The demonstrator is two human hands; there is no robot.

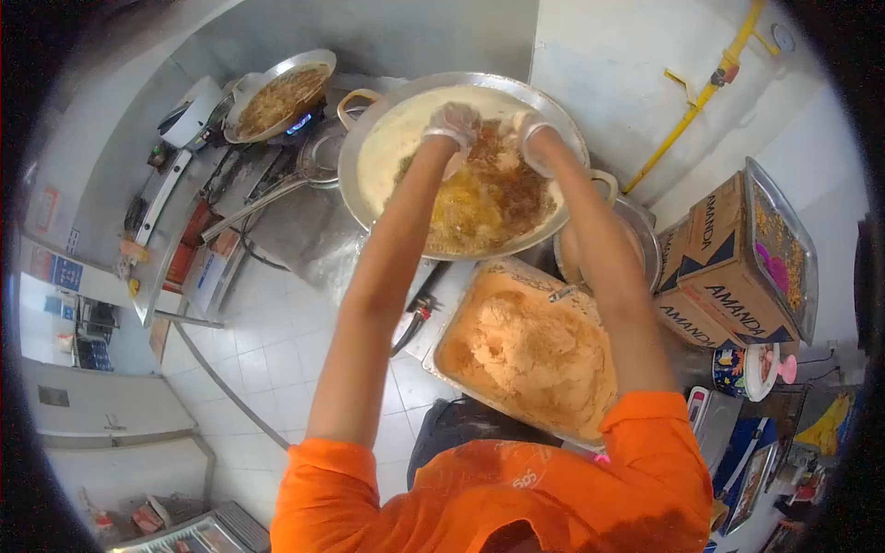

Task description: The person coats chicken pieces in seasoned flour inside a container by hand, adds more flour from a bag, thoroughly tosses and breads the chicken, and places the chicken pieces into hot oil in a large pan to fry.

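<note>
A large two-handled wok [353, 189] holds frying oil [502, 207], with pale foam [406, 124] along the far and left sides and brown and yellow bubbling in the middle. Both my hands are above it in clear plastic gloves. My left hand [455, 127] is over the far middle, fingers pointing down and blurred. To its right, my right hand [535, 138] is near the far right of the oil, its fingers mostly hidden. What either hand holds, I cannot make out. Nearer my body, a rectangular tray [441, 358] carries a heap of orange-tinted flour [525, 346].
A smaller wok [281, 100] of browned food sits over a blue flame at the far left. A long-handled strainer [323, 152] lies between the woks. Beside my right arm are a metal bowl [650, 244] and stacked cardboard boxes [710, 253]. A yellow gas pipe [678, 124] runs along the wall.
</note>
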